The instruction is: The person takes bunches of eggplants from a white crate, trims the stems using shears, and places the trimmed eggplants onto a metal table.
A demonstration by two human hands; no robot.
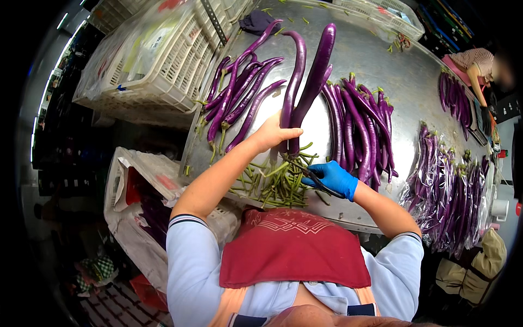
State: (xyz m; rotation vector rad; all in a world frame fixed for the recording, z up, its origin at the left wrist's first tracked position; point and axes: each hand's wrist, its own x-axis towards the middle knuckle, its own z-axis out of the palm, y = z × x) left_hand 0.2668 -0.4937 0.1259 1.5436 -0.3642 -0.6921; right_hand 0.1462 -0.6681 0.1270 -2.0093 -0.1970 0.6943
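My bare left hand (271, 133) grips a few long purple eggplants (318, 67), their stem ends pointing down towards me. In a blue glove, my right hand (334, 180) holds a pair of scissors (325, 187), whose blades reach the stem ends below my left hand. Whether the blades are closed on a stem is hard to tell. Under the scissors lies a heap of cut green stems (286, 190). Left of my hands, loose eggplants with long stems (253, 98) are spread out. A pile of short-stemmed eggplants (361, 126) sits to the right.
The metal table (367, 45) carries bagged eggplants (449, 192) on the right. A white plastic crate (163, 69) stands at the left, above a lined container (130, 220) holding more eggplants. Dark cloth (257, 22) lies at the back. Another person (474, 67) is at far right.
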